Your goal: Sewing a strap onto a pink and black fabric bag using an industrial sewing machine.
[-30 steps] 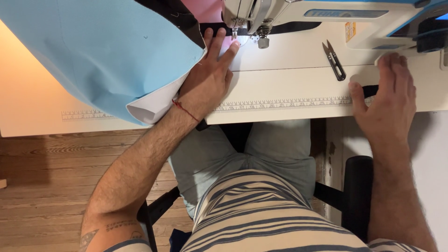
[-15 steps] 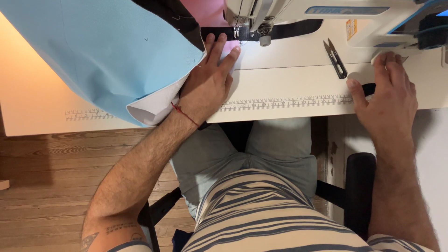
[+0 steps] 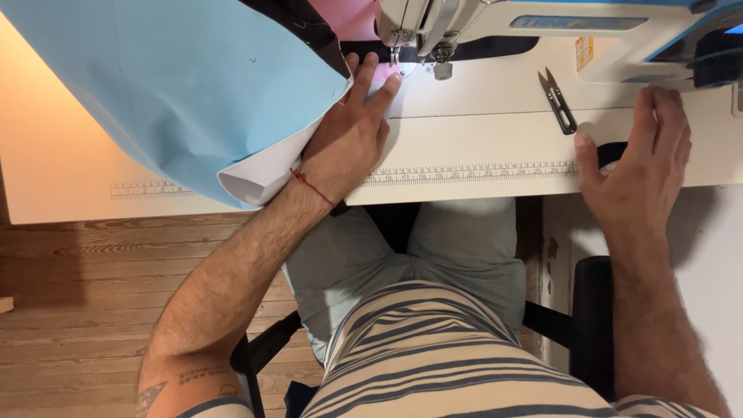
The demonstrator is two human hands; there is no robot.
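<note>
At the sewing table (image 3: 480, 159), head view, we log as follows:

- L hand (image 3: 348, 135): flat, fingers spread, palm down on the light-blue fabric (image 3: 170, 85) where it meets the needle area of the sewing machine (image 3: 464, 23). No pinch; it presses the cloth to the bed. Vs. a sec ago, fingertips sit about the same, just beside the presser foot; a slight nudge at most.
- Blue fabric: big sheet, draped over the table's L side, white underside (image 3: 263, 174) curled up at the near edge, right by the wrist w/ a red string bracelet (image 3: 313, 187). Pink (image 3: 348, 15) and black cloth (image 3: 309, 23) show behind it, under the machine arm.
- R hand (image 3: 642, 166): fingers spread, loosely curved, at the table's R edge over a dark object (image 3: 611, 151) we can't identify. Changed: it has shifted a little left and its thumb now reaches toward that object. We can't tell whether it grips anything.
- Thread snips (image 3: 557, 101): black, lying on the bed, between machine and R hand, untouched.

Judgement: cloth position held; the R-hand shift suggests work at the needle is set up, not moving.
</note>
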